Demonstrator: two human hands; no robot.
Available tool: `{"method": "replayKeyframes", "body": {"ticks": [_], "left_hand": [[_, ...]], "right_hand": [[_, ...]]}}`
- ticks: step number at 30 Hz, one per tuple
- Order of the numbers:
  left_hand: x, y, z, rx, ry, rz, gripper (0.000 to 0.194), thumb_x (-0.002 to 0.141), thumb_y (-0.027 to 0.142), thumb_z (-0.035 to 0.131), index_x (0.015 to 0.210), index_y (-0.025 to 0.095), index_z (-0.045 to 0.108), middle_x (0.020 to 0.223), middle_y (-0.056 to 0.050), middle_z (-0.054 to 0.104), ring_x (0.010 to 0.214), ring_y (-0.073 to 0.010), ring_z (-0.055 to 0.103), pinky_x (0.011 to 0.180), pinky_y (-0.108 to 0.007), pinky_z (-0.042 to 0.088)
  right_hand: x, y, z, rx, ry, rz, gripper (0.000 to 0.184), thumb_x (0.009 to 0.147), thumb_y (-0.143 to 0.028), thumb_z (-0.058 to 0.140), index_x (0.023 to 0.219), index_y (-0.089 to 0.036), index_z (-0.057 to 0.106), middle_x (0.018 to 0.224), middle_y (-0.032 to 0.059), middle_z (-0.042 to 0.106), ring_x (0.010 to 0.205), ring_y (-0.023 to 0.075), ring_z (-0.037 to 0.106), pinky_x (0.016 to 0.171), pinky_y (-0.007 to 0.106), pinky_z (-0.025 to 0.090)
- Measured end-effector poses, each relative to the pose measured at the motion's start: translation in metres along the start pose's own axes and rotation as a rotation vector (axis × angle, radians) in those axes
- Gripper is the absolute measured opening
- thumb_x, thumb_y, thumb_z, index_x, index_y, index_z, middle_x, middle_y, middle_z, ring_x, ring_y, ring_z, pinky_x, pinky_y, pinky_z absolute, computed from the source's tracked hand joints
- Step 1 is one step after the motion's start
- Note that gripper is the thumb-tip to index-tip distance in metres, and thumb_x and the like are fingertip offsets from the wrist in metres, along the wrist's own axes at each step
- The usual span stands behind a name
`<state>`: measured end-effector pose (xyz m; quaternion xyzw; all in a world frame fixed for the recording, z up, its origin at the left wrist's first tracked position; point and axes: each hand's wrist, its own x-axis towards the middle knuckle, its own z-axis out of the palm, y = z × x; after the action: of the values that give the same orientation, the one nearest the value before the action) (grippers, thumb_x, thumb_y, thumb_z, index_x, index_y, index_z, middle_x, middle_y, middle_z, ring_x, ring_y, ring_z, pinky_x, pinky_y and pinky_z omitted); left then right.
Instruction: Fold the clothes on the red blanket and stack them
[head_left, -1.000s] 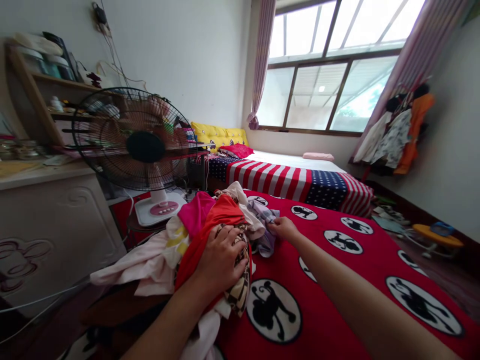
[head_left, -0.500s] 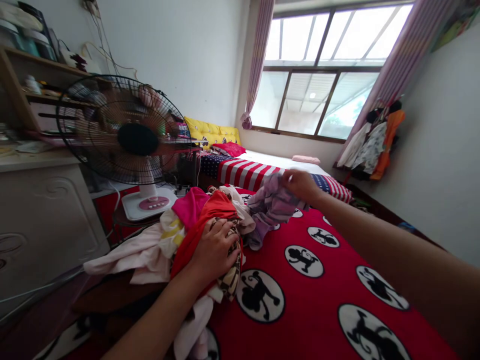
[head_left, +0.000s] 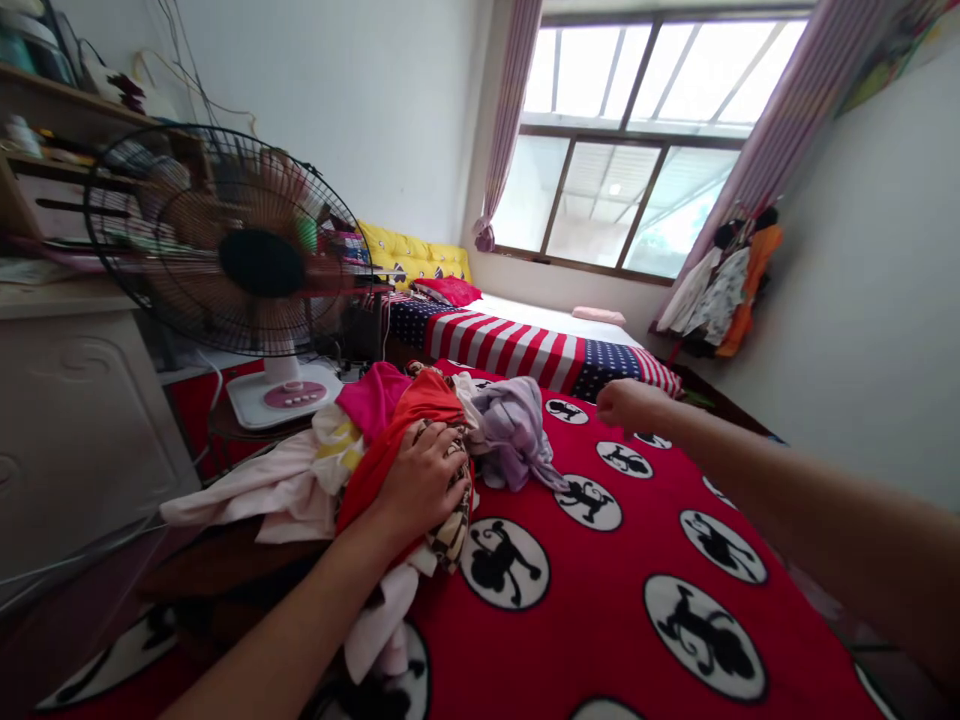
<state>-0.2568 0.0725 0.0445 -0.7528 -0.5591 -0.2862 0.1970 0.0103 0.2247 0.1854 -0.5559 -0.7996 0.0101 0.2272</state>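
Head view: lavender cloth (head_left: 514,425) bunched between hands (head_left: 422,475), nearer left.

You are in a home's bedroom: a bed (head_left: 525,311) with a stars-and-stripes cover (head_left: 495,342) stands by the window (head_left: 600,190), garments (head_left: 721,290) hang near a curtain (head_left: 784,130), and a household fan (head_left: 262,262) stands beside the heaped clothes (head_left: 433,395).

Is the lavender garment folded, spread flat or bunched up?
Bunched up: the lavender garment lies in a crumpled heap on the red blanket, full of loose creases, one end trailing out. No neat fold shows.
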Motion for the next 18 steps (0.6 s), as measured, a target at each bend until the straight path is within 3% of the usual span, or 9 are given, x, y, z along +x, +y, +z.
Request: {"method": "replayKeyframes", "body": {"ticks": [3, 5, 8, 11, 13, 16, 18], "left_hand": [[0.000, 0.000, 0.001, 0.003, -0.001, 0.002, 0.020, 0.081, 0.031, 0.061, 0.097, 0.023, 0.070, 0.125, -0.009, 0.060, 0.122, -0.0300, 0.046, 0.108, -0.051, 0.026], [0.000, 0.000, 0.001, -0.001, -0.002, -0.001, 0.020, 0.081, 0.032, 0.061, 0.097, 0.023, 0.070, 0.125, -0.009, 0.060, 0.122, -0.0301, 0.045, 0.108, -0.051, 0.025], [0.000, 0.000, 0.001, 0.005, -0.009, -0.004, 0.021, 0.082, 0.032, 0.060, 0.098, 0.022, 0.070, 0.125, -0.009, 0.060, 0.123, -0.0299, 0.045, 0.109, -0.051, 0.023], [0.000, 0.000, 0.000, 0.011, -0.019, -0.005, 0.021, 0.083, 0.032, 0.059, 0.099, 0.022, 0.069, 0.126, -0.008, 0.060, 0.124, -0.0295, 0.044, 0.109, -0.051, 0.023], [0.000, 0.000, 0.000, 0.010, -0.022, -0.008, 0.021, 0.083, 0.033, 0.059, 0.099, 0.023, 0.069, 0.127, -0.008, 0.059, 0.124, -0.0293, 0.044, 0.109, -0.052, 0.023], [-0.001, 0.001, -0.001, 0.009, -0.021, -0.020, 0.021, 0.084, 0.033, 0.059, 0.099, 0.023, 0.069, 0.127, -0.008, 0.059, 0.125, -0.0291, 0.044, 0.109, -0.052, 0.023], [-0.001, 0.001, -0.001, 0.010, -0.018, -0.024, 0.020, 0.084, 0.034, 0.058, 0.098, 0.023, 0.069, 0.127, -0.008, 0.059, 0.125, -0.0289, 0.044, 0.109, -0.051, 0.024]], "right_hand": [[-0.019, 0.004, 0.031, -0.104, -0.154, -0.080, 0.006, 0.077, -0.019, 0.069, 0.071, -0.018, 0.069, 0.079, 0.0034, 0.068, 0.083, 0.0201, 0.063, 0.072, 0.028, 0.046], [-0.027, -0.003, 0.054, -0.121, -0.212, -0.152, 0.008, 0.074, -0.016, 0.066, 0.068, -0.020, 0.070, 0.077, 0.0019, 0.069, 0.082, 0.0196, 0.063, 0.070, 0.026, 0.043], [-0.037, -0.021, 0.093, -0.112, -0.219, -0.211, 0.023, 0.074, -0.015, 0.062, 0.094, -0.024, 0.071, 0.100, 0.0022, 0.070, 0.089, 0.0198, 0.063, 0.071, 0.025, 0.042], [-0.045, -0.036, 0.129, -0.084, -0.167, -0.200, 0.053, 0.077, -0.015, 0.058, 0.129, -0.026, 0.053, 0.128, 0.0058, 0.059, 0.098, 0.0213, 0.061, 0.074, 0.027, 0.043], [-0.048, -0.040, 0.146, -0.066, -0.171, -0.173, 0.056, 0.077, -0.018, 0.060, 0.132, -0.024, 0.049, 0.125, 0.0080, 0.060, 0.098, 0.0226, 0.061, 0.071, 0.027, 0.043], [-0.048, -0.034, 0.158, -0.041, -0.229, -0.130, 0.023, 0.077, -0.028, 0.064, 0.099, -0.022, 0.067, 0.095, 0.0054, 0.070, 0.085, 0.0217, 0.064, 0.063, 0.025, 0.040], [-0.044, -0.024, 0.150, -0.010, -0.260, -0.100, 0.011, 0.075, -0.032, 0.069, 0.072, -0.021, 0.068, 0.073, 0.0017, 0.069, 0.070, 0.0175, 0.062, 0.056, 0.023, 0.037]]}}
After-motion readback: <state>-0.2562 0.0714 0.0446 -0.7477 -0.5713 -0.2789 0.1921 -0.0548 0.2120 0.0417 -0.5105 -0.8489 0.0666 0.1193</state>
